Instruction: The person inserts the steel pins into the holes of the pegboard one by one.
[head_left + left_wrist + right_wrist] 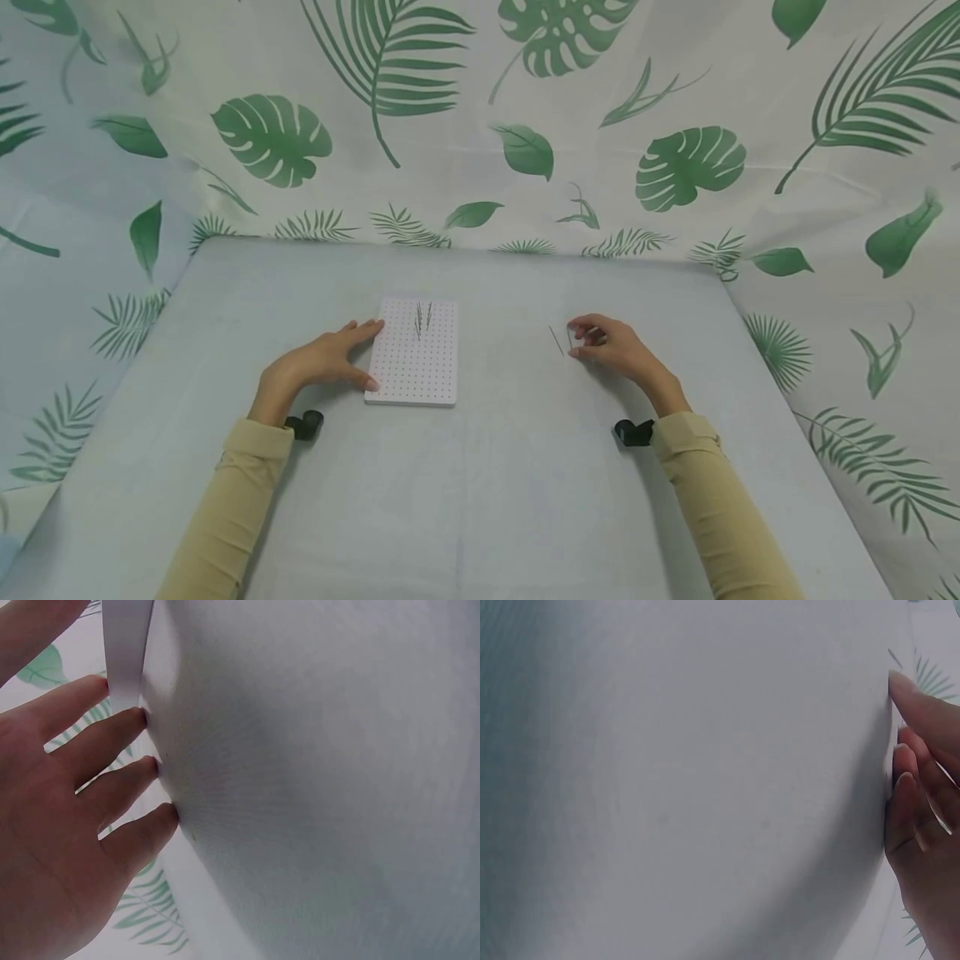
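Note:
A white pegboard [412, 367] with rows of small holes lies left of centre on the table, with several thin dark pins [420, 321] standing in its upper part. My left hand [326, 354] rests at the board's left edge, thumb and fingertips spread along it. In the left wrist view, the fingers [124, 772] are extended against the table beside the board's side [126, 652]. To the right, my right hand [611, 342] is low at the table, its thumb and index finger at the two ends of a thin pin [569, 337]. The other fingers [904, 799] are curled in.
Another thin pin [556, 340] lies on the table just left of my right hand. A pale cloth covers the table [480, 492]. A leaf-printed curtain [450, 183] rises behind it and along the sides. Each wrist carries a small black camera [633, 432].

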Demonstrator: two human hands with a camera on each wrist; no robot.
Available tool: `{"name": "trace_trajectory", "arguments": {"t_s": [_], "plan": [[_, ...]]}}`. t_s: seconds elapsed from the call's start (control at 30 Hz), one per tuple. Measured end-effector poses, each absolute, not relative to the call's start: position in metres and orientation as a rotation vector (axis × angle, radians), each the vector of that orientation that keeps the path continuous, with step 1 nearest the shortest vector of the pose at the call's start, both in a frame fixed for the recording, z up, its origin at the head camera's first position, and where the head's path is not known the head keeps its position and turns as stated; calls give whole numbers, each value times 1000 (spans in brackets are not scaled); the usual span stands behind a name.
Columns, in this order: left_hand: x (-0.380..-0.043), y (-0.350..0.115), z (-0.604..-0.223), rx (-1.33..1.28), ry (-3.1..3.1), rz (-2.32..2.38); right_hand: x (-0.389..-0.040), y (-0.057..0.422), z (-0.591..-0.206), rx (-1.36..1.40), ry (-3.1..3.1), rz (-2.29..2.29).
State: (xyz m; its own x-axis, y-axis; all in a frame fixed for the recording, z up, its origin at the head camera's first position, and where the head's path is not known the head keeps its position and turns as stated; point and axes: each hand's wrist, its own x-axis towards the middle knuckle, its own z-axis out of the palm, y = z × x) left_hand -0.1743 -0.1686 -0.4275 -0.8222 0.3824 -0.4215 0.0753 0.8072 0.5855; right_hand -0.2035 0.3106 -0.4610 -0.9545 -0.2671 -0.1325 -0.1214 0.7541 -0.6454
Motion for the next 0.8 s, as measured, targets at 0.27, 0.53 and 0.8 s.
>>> {"name": "trace_trajectory", "arguments": {"t_s": [0.27,0.53,0.8], "plan": [[-176,-170,-429,358,2452,765,-204,309,-462,-225,2808,-994],[-176,-170,-430,361,2454,765,-201,306,-461,-165,2855,-1042],[-175,-170,-431,358,2453,771,-200,304,-461,-169,2868,-1082]]}}
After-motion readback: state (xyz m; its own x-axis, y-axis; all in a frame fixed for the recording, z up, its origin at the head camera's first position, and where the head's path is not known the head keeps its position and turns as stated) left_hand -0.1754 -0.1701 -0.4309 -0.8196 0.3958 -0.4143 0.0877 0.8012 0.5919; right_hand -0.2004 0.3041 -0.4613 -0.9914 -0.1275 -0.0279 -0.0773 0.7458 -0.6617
